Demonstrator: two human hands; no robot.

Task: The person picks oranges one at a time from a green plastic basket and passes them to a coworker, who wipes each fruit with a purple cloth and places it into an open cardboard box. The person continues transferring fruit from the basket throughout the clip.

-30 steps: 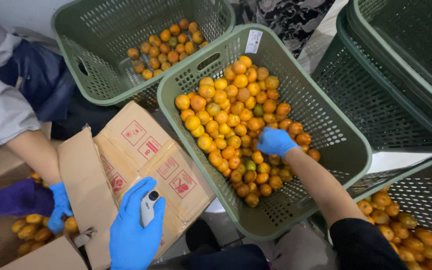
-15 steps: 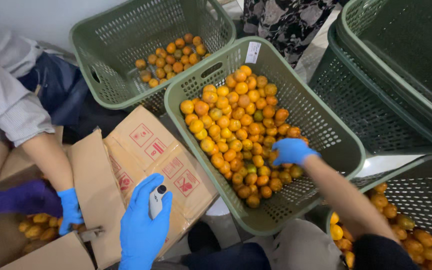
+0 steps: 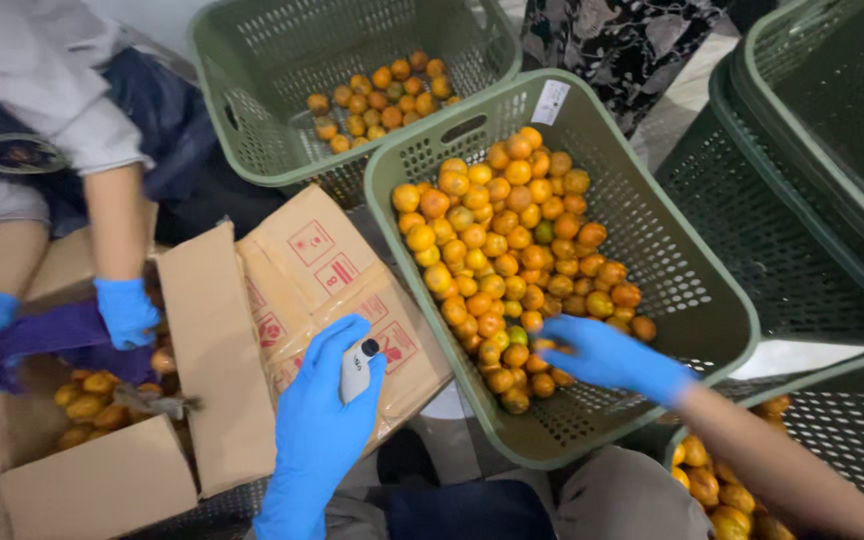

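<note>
So the right hand (image 3: 607, 358) in its blue glove is down inside the middle green crate (image 3: 692, 300), fingers spread fairly wide and flat over the near end of the pile of small oranges (image 3: 507, 260). It's touching the fruit at the near right edge of the heap; I can't tell if anything is actually pinched under the palm. The pile's long axis runs from far to near through the crate, so most of it lies away from and a bit left of that hand. The right hand is clearly the closer one.

The left hand (image 3: 324, 420) sits outside the crate, to its left, above the cardboard box flap (image 3: 297, 270), wrapped around a small white handheld device (image 3: 356, 368). The oranges lie to its right, past the crate wall.

Far left, another person's gloved hands (image 3: 124, 312) are working in the open box.
</note>
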